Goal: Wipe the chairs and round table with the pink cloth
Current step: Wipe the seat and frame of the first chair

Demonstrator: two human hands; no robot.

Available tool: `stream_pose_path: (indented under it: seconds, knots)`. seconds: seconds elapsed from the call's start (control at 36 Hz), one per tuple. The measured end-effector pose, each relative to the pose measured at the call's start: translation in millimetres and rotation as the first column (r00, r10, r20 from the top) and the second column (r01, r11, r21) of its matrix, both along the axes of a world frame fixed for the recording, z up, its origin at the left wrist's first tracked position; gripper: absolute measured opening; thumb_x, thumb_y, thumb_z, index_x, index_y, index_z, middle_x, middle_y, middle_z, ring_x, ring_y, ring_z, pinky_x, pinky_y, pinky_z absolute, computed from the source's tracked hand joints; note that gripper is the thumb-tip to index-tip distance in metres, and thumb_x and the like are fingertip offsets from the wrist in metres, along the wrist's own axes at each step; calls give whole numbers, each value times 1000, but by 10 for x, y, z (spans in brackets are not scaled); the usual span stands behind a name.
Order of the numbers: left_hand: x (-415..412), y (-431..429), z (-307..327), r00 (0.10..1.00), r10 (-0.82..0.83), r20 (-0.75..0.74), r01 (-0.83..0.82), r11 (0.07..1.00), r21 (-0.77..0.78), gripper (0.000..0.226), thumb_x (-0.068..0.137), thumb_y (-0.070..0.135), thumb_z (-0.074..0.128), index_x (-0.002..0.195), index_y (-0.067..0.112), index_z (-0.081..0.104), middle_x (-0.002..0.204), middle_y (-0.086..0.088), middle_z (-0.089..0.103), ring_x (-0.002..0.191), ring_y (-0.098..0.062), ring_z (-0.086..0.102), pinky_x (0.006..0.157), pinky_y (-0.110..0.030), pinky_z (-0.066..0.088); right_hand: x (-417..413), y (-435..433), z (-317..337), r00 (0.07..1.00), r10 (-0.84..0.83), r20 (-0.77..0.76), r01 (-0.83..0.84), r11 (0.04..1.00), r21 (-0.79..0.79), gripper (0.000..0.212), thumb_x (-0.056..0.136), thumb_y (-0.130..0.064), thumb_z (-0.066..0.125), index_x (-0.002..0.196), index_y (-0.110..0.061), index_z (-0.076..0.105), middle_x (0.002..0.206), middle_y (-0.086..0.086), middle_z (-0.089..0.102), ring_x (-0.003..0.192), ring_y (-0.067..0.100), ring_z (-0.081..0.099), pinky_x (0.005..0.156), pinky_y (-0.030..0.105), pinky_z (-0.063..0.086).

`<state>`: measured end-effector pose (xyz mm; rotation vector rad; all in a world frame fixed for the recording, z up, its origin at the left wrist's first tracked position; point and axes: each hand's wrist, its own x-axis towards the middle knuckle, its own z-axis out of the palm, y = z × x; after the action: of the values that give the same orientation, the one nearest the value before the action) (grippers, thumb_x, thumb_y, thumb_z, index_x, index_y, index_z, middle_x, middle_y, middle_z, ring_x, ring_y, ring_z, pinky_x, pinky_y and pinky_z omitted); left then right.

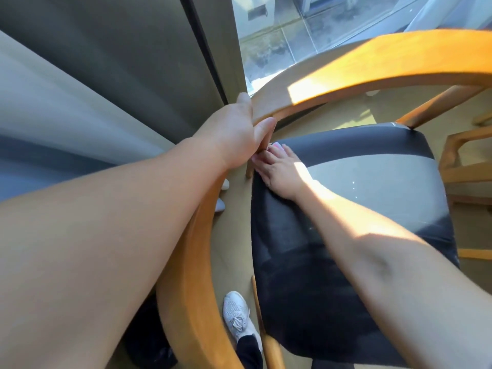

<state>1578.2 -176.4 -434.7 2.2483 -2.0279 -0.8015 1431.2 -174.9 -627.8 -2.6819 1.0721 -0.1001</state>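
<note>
A wooden armchair with a curved rail (359,67) and a black padded seat (346,198) fills the view. My left hand (234,131) grips the curved rail where it bends, thumb on the inner side. My right hand (279,169) is at the seat's far left corner beside a wooden upright, fingers curled over a pink cloth (274,146). Only a small strip of the cloth shows past my fingertips.
A dark door frame (207,54) and a grey curtain (66,115) stand to the left, with a glass window (306,27) behind the chair. A second wooden chair frame (463,161) is at the right edge. My white shoe (237,312) is on the beige floor below.
</note>
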Motion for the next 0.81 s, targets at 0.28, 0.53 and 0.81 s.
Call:
stream_pose_path:
  seconds: [0.28, 0.53, 0.81]
  knots:
    - [-37, -45, -27, 996, -43, 81, 48, 997, -59, 48, 97, 52, 36, 119, 10, 37, 100, -8, 56, 88, -30, 58, 66, -37, 43, -140, 625, 2, 1000, -12, -28, 12, 1000, 22, 50, 97, -36, 37, 139, -14, 53, 137, 8, 56, 130, 36, 44, 110, 52, 29]
    - [-244, -308, -45, 975, -136, 177, 167, 970, -176, 58, 91, 58, 42, 128, 13, 38, 120, -11, 50, 102, -35, 54, 77, -42, 43, -906, 1778, -62, 983, 181, 37, -184, 976, 116, 51, 102, -30, 38, 151, -17, 34, 154, 3, 37, 146, 32, 24, 114, 55, 26]
    - [-282, -294, -10, 975, -133, 178, 161, 975, -153, 63, 92, 57, 41, 136, 13, 30, 124, -11, 47, 104, -35, 55, 82, -48, 49, -1219, 1794, -43, 966, 247, 77, -253, 963, 97, 51, 100, -24, 46, 150, -19, 36, 153, 3, 39, 146, 31, 27, 120, 52, 15]
